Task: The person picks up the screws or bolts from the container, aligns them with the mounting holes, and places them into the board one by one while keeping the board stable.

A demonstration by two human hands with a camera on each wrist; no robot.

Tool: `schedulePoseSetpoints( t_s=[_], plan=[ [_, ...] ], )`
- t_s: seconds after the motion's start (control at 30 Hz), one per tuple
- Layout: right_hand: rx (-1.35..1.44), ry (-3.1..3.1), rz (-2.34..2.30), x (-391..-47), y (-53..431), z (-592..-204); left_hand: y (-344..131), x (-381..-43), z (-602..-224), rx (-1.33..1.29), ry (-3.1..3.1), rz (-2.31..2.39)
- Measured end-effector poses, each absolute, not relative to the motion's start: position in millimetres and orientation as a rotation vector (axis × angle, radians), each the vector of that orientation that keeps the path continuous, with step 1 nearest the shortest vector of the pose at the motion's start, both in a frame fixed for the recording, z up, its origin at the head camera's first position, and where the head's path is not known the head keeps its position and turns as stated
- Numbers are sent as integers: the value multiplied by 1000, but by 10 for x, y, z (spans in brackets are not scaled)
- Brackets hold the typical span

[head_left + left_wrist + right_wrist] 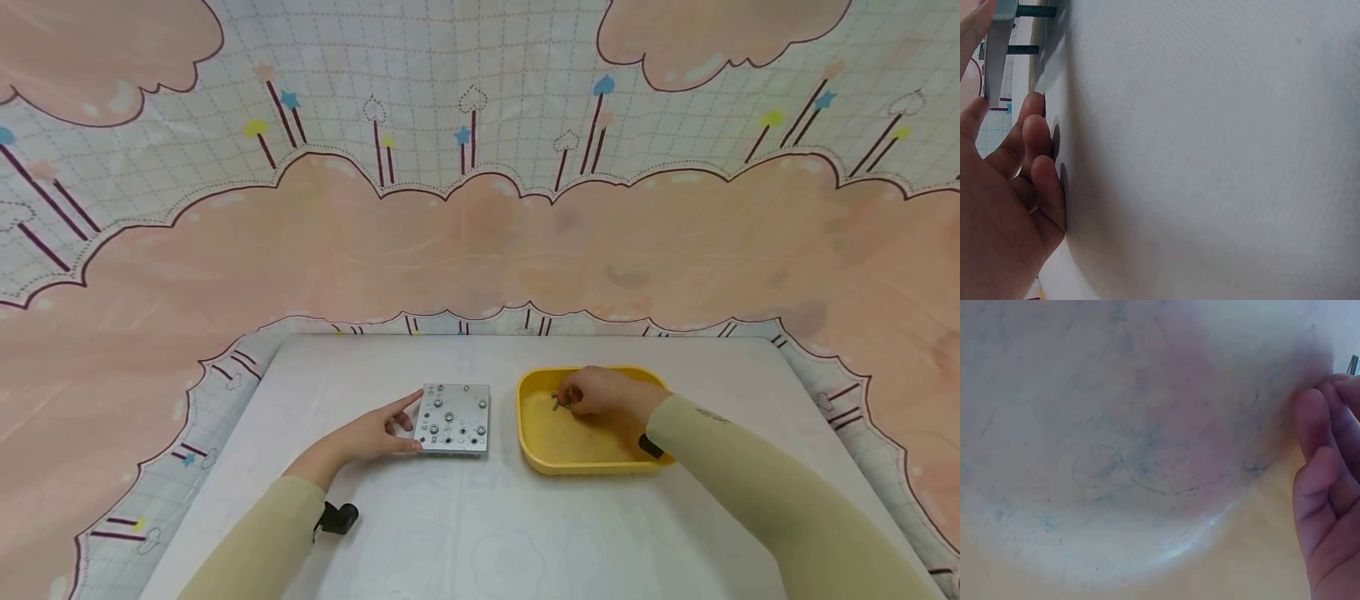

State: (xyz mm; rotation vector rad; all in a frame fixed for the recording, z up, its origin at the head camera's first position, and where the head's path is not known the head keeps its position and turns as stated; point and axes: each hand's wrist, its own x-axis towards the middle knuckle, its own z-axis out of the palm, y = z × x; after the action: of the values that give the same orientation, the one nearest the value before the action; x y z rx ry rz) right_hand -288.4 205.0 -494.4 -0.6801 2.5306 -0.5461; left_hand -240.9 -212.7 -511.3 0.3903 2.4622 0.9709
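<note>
A silvery square metal block (457,408) with several bolts and holes in its top lies on the white table. My left hand (378,432) holds it at its left side, index finger at the far corner and thumb at the near one. Two threaded bolt shanks (1032,50) stick out under the block in the left wrist view. Over the yellow tray (528,446), my right hand (596,390) pinches a small metal bolt (1353,365) between thumb and fingertips. Small bolts (556,402) show beside those fingertips in the head view; the hand partly hides them.
The tray stands right of the block, with a gap of white table (502,508) between them. Its raised rim runs under the right forearm. Behind the table hangs a patterned cloth (480,250). A black wrist camera (339,517) sits at the left sleeve.
</note>
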Motion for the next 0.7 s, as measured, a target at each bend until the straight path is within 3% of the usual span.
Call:
schedulePoseSetpoints(
  t_s=[0.7],
  plan=[
    [-793, 2559, -468, -2887, 2020, -4943, -2137, -2412, -5131, 399, 2466, 976]
  ],
)
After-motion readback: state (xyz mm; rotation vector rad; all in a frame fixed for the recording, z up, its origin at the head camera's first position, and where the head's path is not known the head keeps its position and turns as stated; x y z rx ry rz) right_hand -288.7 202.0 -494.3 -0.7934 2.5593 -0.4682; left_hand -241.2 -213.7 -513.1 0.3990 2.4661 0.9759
